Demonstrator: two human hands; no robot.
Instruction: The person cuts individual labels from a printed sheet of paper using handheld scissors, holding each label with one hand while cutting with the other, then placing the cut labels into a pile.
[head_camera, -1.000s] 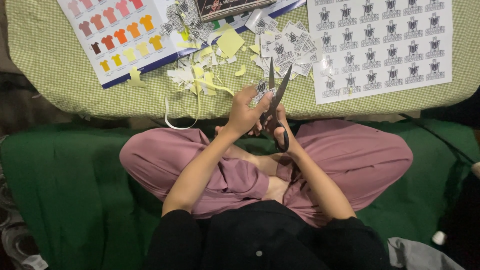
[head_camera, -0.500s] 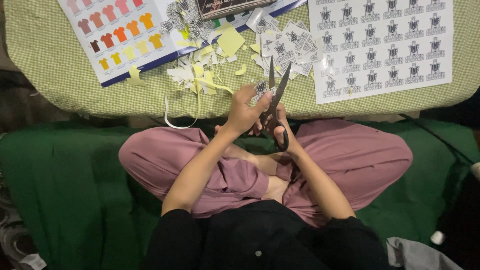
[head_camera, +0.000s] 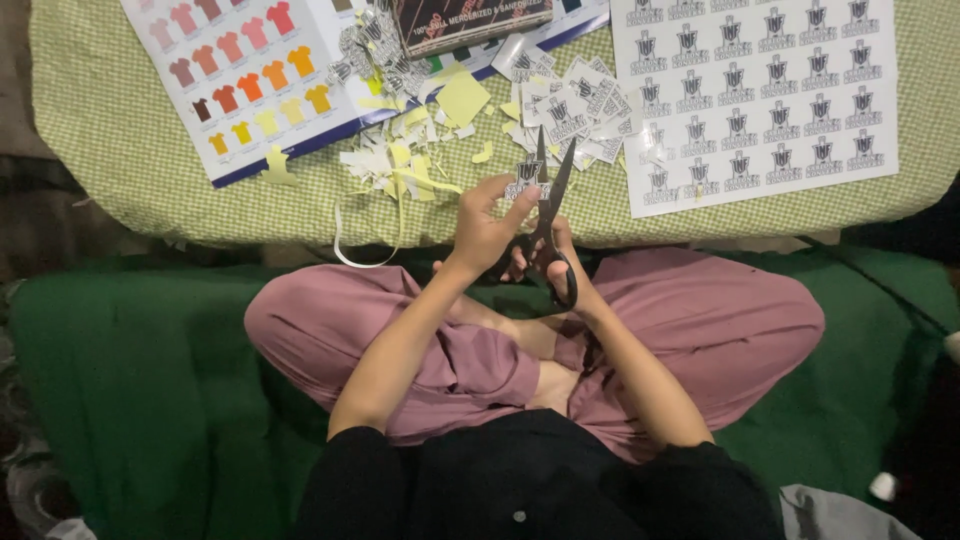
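Note:
My right hand (head_camera: 552, 262) grips black-handled scissors (head_camera: 549, 210), blades parted and pointing up toward the table. My left hand (head_camera: 487, 228) pinches a small printed paper piece (head_camera: 524, 180) held between the blades. Both hands hover over my crossed legs in pink trousers, just in front of the edge of the green-checked cloth (head_camera: 130, 150).
A white sheet of black-and-white printed labels (head_camera: 760, 95) lies at the right. A chart of coloured shirt shapes (head_camera: 240, 75) lies at the left. Cut-out labels (head_camera: 575, 110), yellow and white scraps (head_camera: 400, 160) and a dark box (head_camera: 470, 20) sit between them. Green mat under my legs.
The scissor blades have shifted slightly around the small piece; the hands stay in nearly the same spot.

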